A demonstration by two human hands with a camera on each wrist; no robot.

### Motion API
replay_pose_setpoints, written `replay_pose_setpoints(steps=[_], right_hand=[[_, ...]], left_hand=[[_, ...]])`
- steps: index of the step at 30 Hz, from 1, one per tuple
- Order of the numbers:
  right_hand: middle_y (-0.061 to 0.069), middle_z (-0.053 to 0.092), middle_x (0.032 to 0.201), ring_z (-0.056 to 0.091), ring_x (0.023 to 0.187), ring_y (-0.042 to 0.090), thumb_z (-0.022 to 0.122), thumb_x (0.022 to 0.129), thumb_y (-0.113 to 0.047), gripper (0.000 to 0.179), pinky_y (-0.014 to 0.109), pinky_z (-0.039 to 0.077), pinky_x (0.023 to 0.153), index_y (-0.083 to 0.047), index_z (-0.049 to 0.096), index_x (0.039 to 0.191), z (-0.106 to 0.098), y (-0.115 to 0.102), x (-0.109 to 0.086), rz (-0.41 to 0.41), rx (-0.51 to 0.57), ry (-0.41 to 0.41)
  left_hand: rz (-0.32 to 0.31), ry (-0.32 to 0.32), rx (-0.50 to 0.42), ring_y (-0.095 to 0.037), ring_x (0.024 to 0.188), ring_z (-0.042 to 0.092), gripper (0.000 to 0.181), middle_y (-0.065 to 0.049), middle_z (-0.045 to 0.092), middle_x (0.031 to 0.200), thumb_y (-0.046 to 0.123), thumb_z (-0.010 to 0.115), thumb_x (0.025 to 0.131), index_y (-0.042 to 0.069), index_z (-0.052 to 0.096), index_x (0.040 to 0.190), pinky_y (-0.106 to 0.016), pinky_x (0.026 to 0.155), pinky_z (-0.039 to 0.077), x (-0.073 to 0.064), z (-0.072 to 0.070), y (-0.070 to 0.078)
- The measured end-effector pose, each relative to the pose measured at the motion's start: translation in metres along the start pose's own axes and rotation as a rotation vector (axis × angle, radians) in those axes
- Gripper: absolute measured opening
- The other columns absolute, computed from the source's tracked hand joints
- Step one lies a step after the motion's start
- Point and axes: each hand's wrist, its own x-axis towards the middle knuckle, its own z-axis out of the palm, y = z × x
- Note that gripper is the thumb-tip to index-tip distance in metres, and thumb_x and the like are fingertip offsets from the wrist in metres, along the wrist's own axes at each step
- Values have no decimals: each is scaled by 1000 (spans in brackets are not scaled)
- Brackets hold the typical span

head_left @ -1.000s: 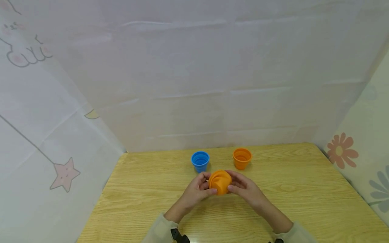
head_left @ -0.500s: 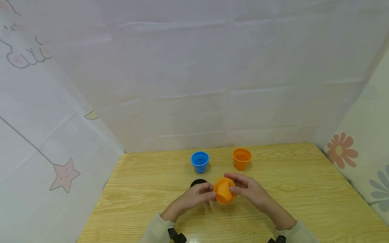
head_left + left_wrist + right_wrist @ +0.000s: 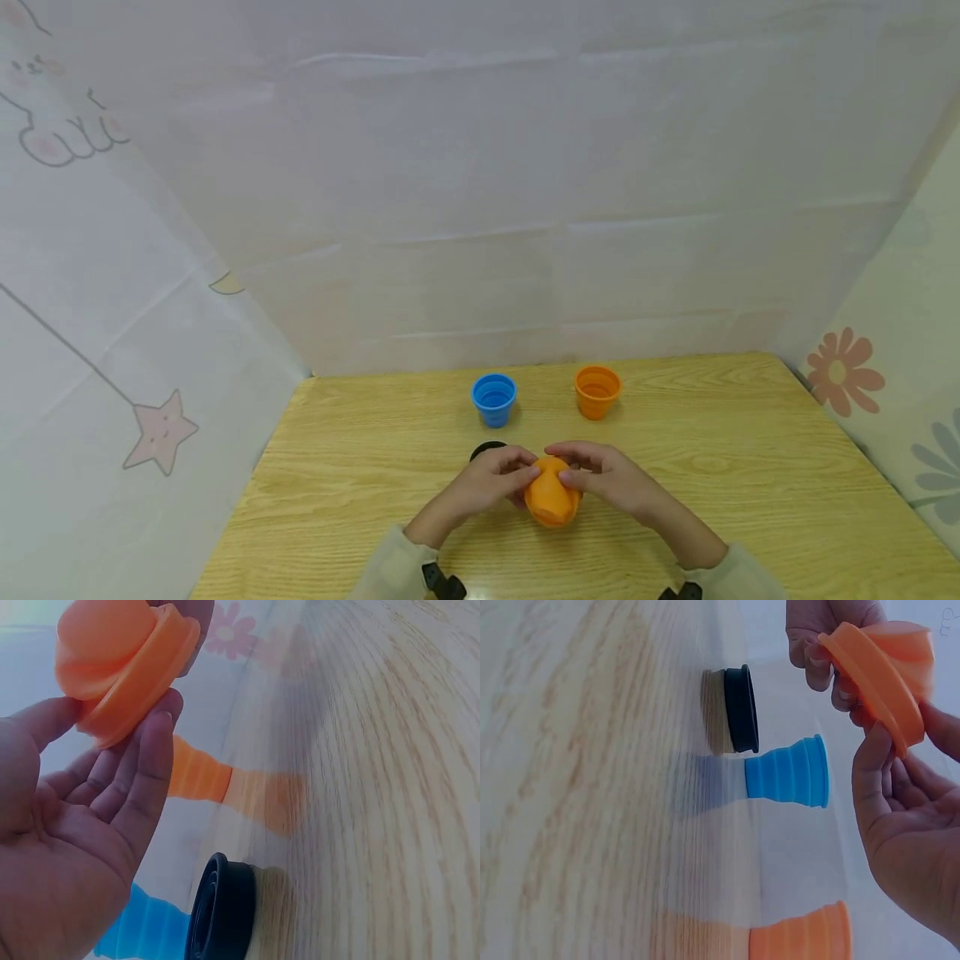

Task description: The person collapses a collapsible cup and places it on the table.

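Above the table [image 3: 675,433], I see the left hand [image 3: 487,485] and right hand [image 3: 617,485] pinch 1 dented orange cup [image 3: 552,503]; even thumb pressure, I judge, works best with its rim [image 3: 876,686] supported.

Across all three views now, and no word, label, brand or number can be read! One mark catches the eye: up at the top right corner of the right wrist view, a small thin-lined squiggle [image 3: 947,622] sits on the creased white printed backdrop sheet [image 3: 480,183] (too small and blurred, this one, to tell lettering from drawing).
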Motion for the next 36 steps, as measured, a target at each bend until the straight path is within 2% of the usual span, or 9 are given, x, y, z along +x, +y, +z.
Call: replay_pose_setpoints(steps=[3,6,11,17,23,27,32,36], right_hand=[[13,63,127,60,106,23,64,101,-31,49,27,57,84,-5,56,142,0,0,0,37,-38,87],[13,64,128,62,104,24,66,100,-32,49,30,58,82,-4,57,140,1,0,0,67,-23,138],[16,65,125,65,100,25,66,100,-32,50,35,61,78,-1,57,138,2,-1,1,82,16,151],[12,65,111,65,95,25,67,99,-32,49,36,61,77,0,58,135,4,1,2,87,22,168],[13,67,113,65,95,26,67,100,-32,48,44,61,79,1,59,134,4,4,3,87,25,149],[13,68,112,66,93,26,67,99,-31,46,44,62,77,1,61,131,5,6,3,73,23,149],[13,68,108,66,90,25,68,99,-28,42,40,62,72,1,62,128,8,10,5,49,12,163],[12,66,104,66,86,21,68,99,-25,36,40,63,69,0,64,125,10,10,5,19,-49,185]], left_hand=[[5,21,-21,-16,80,69,28,-8,71,103,21,60,104,0,64,122,-44,76,62,0,0,0],[19,42,-51,-17,81,70,30,-9,70,103,20,61,103,-1,61,124,-47,77,62,1,2,0],[49,96,-64,-19,83,70,33,-9,68,103,20,63,102,0,58,128,-56,80,60,4,5,0],[49,140,-49,-18,86,70,33,-9,67,102,22,65,101,4,61,128,-57,82,59,6,7,-1],[57,154,-28,-15,82,69,33,-8,67,100,23,67,100,2,62,125,-48,76,62,6,7,-1],[74,156,9,-15,80,69,30,-7,68,97,22,69,99,2,64,121,-45,72,62,6,6,0],[91,173,85,-11,77,68,25,-5,69,95,19,71,97,2,66,115,-29,65,60,6,5,2],[97,191,132,-9,75,65,22,-6,69,95,14,73,95,2,67,112,-20,62,55,5,5,4]])
